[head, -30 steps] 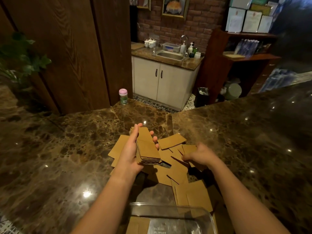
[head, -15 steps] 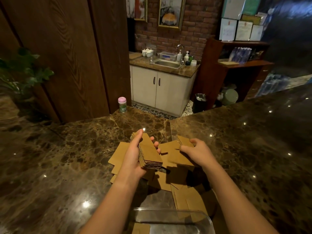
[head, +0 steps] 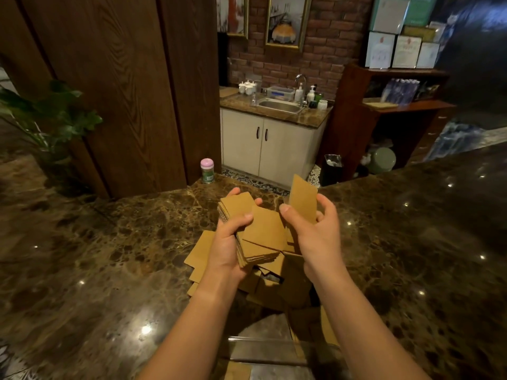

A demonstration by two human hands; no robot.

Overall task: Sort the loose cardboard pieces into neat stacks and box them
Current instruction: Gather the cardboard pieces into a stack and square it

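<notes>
Left hand (head: 229,242) grips the cardboard stack (head: 259,237) above the counter (head: 109,256), long axis running away from the camera. Right hand (head: 315,234) pinches a single card (head: 303,197) upright, just beside the stack. Loose pieces (head: 200,252) lie below, partly hidden by both arms. Clear box (head: 274,352) cut off at bottom edge. Open counter left and right.

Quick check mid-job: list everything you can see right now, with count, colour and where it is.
Stack of brown cardboard pieces: one, in left hand.
Single brown cardboard piece: one, upright in right hand.
Loose brown cardboard pieces: several, on the counter under the hands.
Clear plastic box: one, near edge.
Dark brown marble counter: one.
Pink-lidded green jar: one, far counter edge.
Steel sink: one, background.
Green plant: one, left.
Left hand: holds the stack.
Right hand: pinches the single piece.
</notes>
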